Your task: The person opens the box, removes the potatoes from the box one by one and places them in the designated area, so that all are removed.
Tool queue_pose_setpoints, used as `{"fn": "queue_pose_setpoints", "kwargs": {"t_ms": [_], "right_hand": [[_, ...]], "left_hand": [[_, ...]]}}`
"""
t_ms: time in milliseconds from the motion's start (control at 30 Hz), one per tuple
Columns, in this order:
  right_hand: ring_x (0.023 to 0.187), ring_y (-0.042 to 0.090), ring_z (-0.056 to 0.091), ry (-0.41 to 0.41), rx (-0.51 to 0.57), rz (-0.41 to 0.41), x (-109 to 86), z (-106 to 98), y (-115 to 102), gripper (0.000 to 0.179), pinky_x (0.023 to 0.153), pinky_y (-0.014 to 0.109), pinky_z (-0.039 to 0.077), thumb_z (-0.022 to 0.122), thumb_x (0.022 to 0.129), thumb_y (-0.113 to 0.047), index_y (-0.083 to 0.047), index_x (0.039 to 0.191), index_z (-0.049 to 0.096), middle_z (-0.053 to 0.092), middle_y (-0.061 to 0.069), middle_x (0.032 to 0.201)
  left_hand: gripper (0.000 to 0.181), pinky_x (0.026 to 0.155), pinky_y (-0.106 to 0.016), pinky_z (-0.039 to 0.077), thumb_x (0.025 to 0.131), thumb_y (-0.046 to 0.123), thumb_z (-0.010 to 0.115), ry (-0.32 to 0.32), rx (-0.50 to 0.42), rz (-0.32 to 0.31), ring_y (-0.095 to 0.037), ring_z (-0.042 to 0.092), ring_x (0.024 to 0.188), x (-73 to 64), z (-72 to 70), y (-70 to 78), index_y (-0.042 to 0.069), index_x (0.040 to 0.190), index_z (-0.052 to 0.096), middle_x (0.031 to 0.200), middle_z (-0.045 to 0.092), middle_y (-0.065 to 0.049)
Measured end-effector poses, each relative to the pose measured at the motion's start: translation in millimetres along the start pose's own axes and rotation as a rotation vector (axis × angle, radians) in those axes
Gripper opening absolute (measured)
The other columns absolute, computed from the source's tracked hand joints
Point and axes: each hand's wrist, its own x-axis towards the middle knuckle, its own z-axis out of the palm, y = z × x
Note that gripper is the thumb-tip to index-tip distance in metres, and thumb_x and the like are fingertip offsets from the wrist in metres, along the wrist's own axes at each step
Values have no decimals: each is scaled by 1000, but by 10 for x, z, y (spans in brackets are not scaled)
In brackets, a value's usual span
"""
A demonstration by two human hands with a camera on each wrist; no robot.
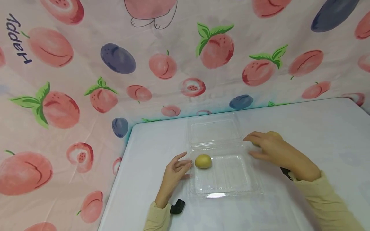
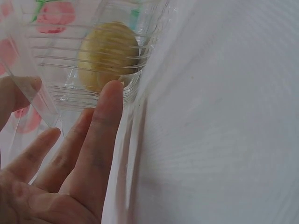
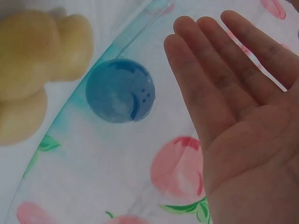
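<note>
A yellow oval fruit [image 1: 203, 161], lemon-like, lies at the left end of the base of an open clear plastic clamshell box [image 1: 219, 195]. My left hand [image 1: 174, 171] is at the box's left side; in the left wrist view its extended fingertips reach the ribbed wall, with the fruit [image 2: 110, 51] showing through it. My right hand [image 1: 274, 150] hovers to the right of the box, palm empty and fingers straight in the right wrist view. Beyond it, partly hidden in the head view, are more yellow fruits [image 1: 274, 134]; the right wrist view shows them clustered [image 3: 28, 51].
The box's clear lid [image 1: 214, 132] lies folded back toward the rear. A white cloth covers the table [image 1: 138, 186]. A fruit-printed curtain [image 1: 173, 38] hangs along the table's back and left edges. Black wrist straps [image 1: 177, 207] show at both sleeves.
</note>
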Motion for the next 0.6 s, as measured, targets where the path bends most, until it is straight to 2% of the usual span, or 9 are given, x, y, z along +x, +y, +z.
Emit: {"fn": "queue_pose_setpoints", "kwargs": {"t_ms": [100,200,367,600], "right_hand": [[89,17,66,-32,29,21,22,22,-45,38,76,39,57,82,80,-15,-5,114,68,66,5,112],[104,27,65,-72,60,46,47,43,-87,39,85,43,58,81,82,-15,-3,116,66,66,8,115],[102,29,64,-108,38,72,94,65,-151,39,87,46,57,80,84,-20,-5,117,67,66,7,116],[103,23,65,-142,68,72,138,112,-204,39,88,41,58,79,86,-21,-5,119,66,66,7,117]], "left_hand": [[60,79,-38,63,93,17,71,2,-2,-5,-36,64,114,-2,4,7,7,147,45,127,63,-24],[61,79,-38,63,93,17,71,1,-2,-1,-36,64,114,-5,5,8,7,147,45,127,62,-25],[60,79,-38,63,93,16,71,0,-6,2,-37,64,114,-6,6,6,7,147,45,127,62,-26],[60,79,-39,63,93,17,71,-1,-13,-4,-36,63,115,1,-1,1,9,147,45,127,62,-24]]}}
